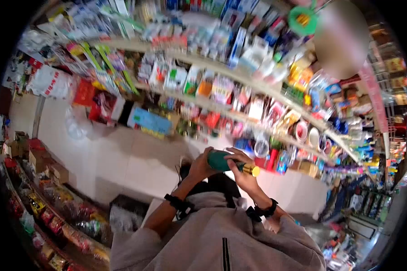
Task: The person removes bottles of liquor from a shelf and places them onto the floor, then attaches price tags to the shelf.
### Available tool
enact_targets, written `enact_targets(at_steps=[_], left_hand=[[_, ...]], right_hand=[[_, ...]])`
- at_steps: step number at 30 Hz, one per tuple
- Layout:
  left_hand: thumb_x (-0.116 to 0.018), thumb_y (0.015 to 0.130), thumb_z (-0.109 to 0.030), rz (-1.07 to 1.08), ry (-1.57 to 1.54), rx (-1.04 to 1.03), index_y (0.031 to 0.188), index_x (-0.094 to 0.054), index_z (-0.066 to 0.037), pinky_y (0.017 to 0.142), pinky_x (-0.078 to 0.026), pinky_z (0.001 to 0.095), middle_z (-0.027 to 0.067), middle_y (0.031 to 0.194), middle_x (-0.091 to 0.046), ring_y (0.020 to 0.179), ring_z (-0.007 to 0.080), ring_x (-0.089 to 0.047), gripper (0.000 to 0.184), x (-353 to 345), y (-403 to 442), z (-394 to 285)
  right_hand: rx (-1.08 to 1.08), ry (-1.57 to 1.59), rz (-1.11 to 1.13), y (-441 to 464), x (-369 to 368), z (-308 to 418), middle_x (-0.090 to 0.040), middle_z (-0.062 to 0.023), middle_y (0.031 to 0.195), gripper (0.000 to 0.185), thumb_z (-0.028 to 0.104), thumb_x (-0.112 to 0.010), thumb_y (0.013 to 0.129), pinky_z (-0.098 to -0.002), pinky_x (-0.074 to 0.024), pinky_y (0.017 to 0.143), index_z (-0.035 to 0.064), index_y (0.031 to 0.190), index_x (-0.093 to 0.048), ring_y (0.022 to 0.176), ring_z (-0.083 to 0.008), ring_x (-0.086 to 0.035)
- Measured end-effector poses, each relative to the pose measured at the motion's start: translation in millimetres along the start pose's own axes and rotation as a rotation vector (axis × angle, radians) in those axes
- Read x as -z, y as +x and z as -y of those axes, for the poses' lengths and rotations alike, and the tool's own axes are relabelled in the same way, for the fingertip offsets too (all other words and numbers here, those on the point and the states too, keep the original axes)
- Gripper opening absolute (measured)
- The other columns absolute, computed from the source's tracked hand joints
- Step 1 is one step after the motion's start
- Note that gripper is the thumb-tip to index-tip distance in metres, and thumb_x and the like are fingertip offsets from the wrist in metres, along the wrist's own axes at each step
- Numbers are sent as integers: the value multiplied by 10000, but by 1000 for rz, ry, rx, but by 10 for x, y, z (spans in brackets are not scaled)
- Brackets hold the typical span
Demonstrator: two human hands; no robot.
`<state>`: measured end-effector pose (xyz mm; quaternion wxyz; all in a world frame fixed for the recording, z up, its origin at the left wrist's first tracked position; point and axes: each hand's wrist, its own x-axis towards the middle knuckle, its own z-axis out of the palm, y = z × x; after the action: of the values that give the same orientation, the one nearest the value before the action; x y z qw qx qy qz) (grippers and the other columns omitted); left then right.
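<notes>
A green bottle with a gold cap (pixel 218 161) lies tilted on its side between my two hands, in front of my chest. My left hand (pixel 200 165) is wrapped round its base end. Near the neck, my right hand (pixel 240 168) grips it, with the gold cap sticking out past the fingers to the right. Both wrists wear black straps. The fingers' far sides are partly hidden behind the bottle.
Long shelves (pixel 203 102) packed with goods run across in front of me. A blue box (pixel 149 120) and a red box (pixel 84 92) stand low by the tiled floor (pixel 122 158). Behind on the left is another stocked shelf (pixel 54 221). A blurred shape shows at upper right.
</notes>
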<state>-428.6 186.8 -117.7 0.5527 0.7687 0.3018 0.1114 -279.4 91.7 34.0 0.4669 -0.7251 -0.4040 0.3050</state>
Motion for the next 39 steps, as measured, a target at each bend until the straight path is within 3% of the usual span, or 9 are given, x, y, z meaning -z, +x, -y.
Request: enact_targets(at_steps=[4, 8, 15, 17, 21, 25, 27, 35, 39], left_hand=[[-897, 648, -533, 115, 121, 140, 1425, -370, -134, 807, -567, 506, 232, 1102, -669, 993, 425, -680, 1020, -448, -299, 740], [-908, 605, -544, 317, 200, 273, 1468, -324, -177, 788, -576, 531, 249, 1084, -638, 937, 457, -682, 1104, -947, -340, 1298], [-926, 622, -407, 338, 128, 398, 1548, -215, -225, 813, -564, 561, 286, 1245, -564, 967, 502, -663, 1182, -2056, 125, 2377], [-908, 670, -315, 341, 127, 442, 1582, -136, -160, 843, -560, 540, 292, 1295, -536, 973, 504, -663, 1205, -2519, 289, 2876], [-757, 854, -239, 77, -18, 526, 1560, -89, 27, 809, -571, 426, 178, 1009, -659, 887, 346, -708, 1008, -3428, 612, 3866], [-510, 1026, -302, -21, -1073, 978, 1555, -282, -188, 490, -385, 208, 2, 754, -536, 479, 85, -438, 588, -3694, 1120, 4126], [-529, 1027, -384, -174, -1250, 1116, 1522, -337, -296, 459, -310, 208, -25, 736, -481, 474, 70, -349, 538, -3803, 1432, 4328], [-531, 1015, -393, -138, -1141, 1145, 1502, -353, -249, 529, -319, 206, -25, 999, -583, 605, 64, -437, 538, -4129, 1914, 5146], [-527, 1012, -414, -57, -1154, 1136, 1449, -405, -259, 516, -329, 205, -39, 1013, -603, 642, 55, -498, 479, -4091, 1981, 5466]], right_hand=[[-575, 406, -69, -457, -264, -881, -658, -134, 1264, 267, 187, -651, 985, -358, -575, 931, 44, 1206, -701, 1137, -243, -640], [-717, 519, -136, -820, -420, -1665, -624, -141, 1303, 274, 170, -630, 1001, -389, -598, 917, 12, 1221, -675, 1139, -255, -635], [-652, 262, -246, -735, -527, -3170, -631, -199, 1322, 251, 69, -606, 971, -373, -490, 1029, -20, 1196, -674, 1231, -287, -595], [-583, 164, -221, -654, -599, -3762, -621, -220, 1340, 245, 59, -617, 954, -369, -451, 1060, -7, 1181, -685, 1241, -294, -593], [-468, 37, -220, -350, -830, -4974, -627, -208, 1340, 242, 41, -650, 926, -352, -464, 1043, 24, 1162, -698, 1225, -273, -606], [-448, 128, -299, -41, -1110, -6078, -636, -207, 1332, 235, 19, -648, 923, -351, -441, 1063, 24, 1148, -717, 1238, -274, -594], [-379, 138, -317, 119, -1252, -6551, -628, -210, 1340, 230, 4, -644, 924, -344, -446, 1055, 24, 1143, -712, 1243, -281, -597], [-464, 215, -272, 487, -1765, -7801, -679, -166, 1225, 217, -11, -635, 931, -334, -458, 1034, 13, 1136, -701, 1182, -240, -613], [-374, 135, -263, 534, -1967, -8090, -640, -242, 1288, 231, 22, -655, 903, -369, -489, 1012, 18, 1132, -688, 1168, -315, -641]])
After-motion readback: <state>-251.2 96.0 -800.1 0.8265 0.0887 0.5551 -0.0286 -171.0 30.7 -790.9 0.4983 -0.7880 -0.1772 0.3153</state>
